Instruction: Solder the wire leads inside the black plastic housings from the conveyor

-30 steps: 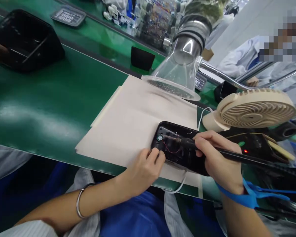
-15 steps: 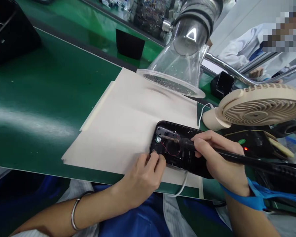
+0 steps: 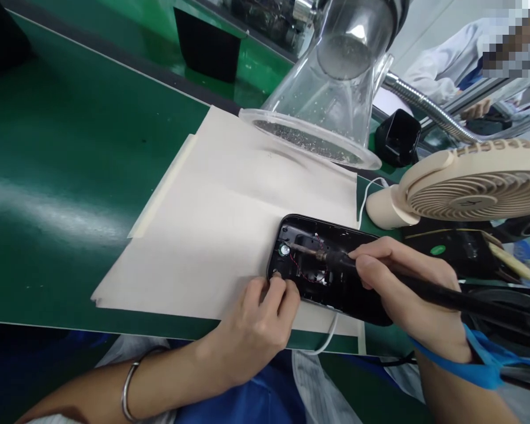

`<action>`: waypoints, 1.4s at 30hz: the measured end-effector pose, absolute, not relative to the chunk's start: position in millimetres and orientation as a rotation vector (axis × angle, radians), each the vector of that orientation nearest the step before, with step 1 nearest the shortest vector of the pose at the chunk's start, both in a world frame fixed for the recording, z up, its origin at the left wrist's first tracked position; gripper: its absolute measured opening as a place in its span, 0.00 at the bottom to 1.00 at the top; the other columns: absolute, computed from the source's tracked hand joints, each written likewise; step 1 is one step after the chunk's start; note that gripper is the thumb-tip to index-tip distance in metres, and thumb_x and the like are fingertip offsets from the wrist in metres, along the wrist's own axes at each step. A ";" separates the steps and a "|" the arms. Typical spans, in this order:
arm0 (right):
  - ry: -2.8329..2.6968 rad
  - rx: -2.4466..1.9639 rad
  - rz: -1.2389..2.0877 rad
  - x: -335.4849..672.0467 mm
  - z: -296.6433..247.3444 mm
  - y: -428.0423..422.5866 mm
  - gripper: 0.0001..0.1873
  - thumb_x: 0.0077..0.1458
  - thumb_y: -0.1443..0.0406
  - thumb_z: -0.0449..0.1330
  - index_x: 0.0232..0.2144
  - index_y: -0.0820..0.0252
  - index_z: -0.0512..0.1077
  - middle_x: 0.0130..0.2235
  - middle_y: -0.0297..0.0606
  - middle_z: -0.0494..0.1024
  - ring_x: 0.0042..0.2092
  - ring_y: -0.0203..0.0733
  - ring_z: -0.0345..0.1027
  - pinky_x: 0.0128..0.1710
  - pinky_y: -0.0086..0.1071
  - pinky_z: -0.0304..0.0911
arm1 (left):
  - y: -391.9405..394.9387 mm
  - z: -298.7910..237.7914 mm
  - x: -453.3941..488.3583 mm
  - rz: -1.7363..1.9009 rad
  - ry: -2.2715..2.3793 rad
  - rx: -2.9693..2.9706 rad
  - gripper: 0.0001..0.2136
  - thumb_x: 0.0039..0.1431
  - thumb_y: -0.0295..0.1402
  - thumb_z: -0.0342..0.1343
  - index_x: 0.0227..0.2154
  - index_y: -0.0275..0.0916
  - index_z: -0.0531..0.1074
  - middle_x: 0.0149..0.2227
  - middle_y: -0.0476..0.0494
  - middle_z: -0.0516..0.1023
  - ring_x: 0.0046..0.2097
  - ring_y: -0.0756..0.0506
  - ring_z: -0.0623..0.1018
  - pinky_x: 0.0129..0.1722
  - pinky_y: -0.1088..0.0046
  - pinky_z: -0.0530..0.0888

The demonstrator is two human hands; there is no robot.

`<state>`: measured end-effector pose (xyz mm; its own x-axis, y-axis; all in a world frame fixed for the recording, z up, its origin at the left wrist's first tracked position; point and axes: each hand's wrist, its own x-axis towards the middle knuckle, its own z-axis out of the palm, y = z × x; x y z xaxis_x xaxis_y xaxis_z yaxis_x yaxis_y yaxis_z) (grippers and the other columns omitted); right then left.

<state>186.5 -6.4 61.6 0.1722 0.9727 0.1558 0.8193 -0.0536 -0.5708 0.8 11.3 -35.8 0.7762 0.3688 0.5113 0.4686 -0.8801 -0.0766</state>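
Observation:
A black plastic housing (image 3: 342,299) lies open side up on the pale sheet (image 3: 168,259). Inside it, near the left end, sits a small round silver component (image 3: 284,250) with thin red and dark wires (image 3: 294,265). My left hand (image 3: 260,324) has its curled fingers on the housing's near left corner, gripping the edge; the fingertips are partly hidden. A soldering iron (image 3: 341,262) is in the closed fingers of my right hand (image 3: 428,321), a blue strap on that wrist. Its tip reaches in beside the round component; whether they touch I cannot tell.
Above the sheet hangs a clear extraction hood (image 3: 322,106) with debris inside its rim. To the right stand a beige fan (image 3: 472,194) and a black box-like holder (image 3: 397,138). A white cable (image 3: 327,340) runs past the table's near edge. A co-worker's sleeve (image 3: 446,65) shows at upper right.
The camera view has shifted slightly. My right hand and the soldering iron handle have moved a little right, while the tip stays by the round component. My left hand keeps its place on the corner.

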 end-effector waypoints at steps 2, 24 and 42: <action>-1.704 -1.913 0.385 187.2 62.8 -5.1 0.10 0.52 0.68 0.56 0.20 0.57 0.70 0.15 0.26 0.64 0.16 0.29 0.57 0.14 0.23 0.52 | 11.8 -34.5 0.2 -0.732 -0.659 -2.769 0.12 0.55 0.20 0.48 0.40 0.27 0.74 0.38 0.39 0.75 0.36 0.45 0.72 0.33 0.70 0.72; -1.702 -1.900 0.508 184.4 70.2 -5.1 0.10 0.54 0.67 0.56 0.21 0.58 0.69 0.17 0.27 0.66 0.18 0.29 0.58 0.15 0.22 0.52 | 10.3 -37.6 -1.5 -0.670 -0.679 -2.815 0.11 0.57 0.20 0.49 0.41 0.26 0.72 0.39 0.37 0.74 0.38 0.44 0.73 0.33 0.68 0.72; -1.699 -1.813 0.509 197.6 67.6 -1.0 0.05 0.47 0.65 0.61 0.22 0.55 0.74 0.18 0.29 0.70 0.17 0.32 0.61 0.14 0.23 0.56 | 10.7 -34.7 -4.7 -0.704 -0.690 -2.789 0.09 0.58 0.19 0.49 0.38 0.26 0.74 0.38 0.40 0.73 0.40 0.45 0.71 0.37 0.68 0.73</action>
<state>197.6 -1.0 67.6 0.1091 0.9868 0.1193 0.7584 -0.0051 -0.6518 -4.7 10.7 -34.7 0.7799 0.3925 0.4875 0.4795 -0.8753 -0.0624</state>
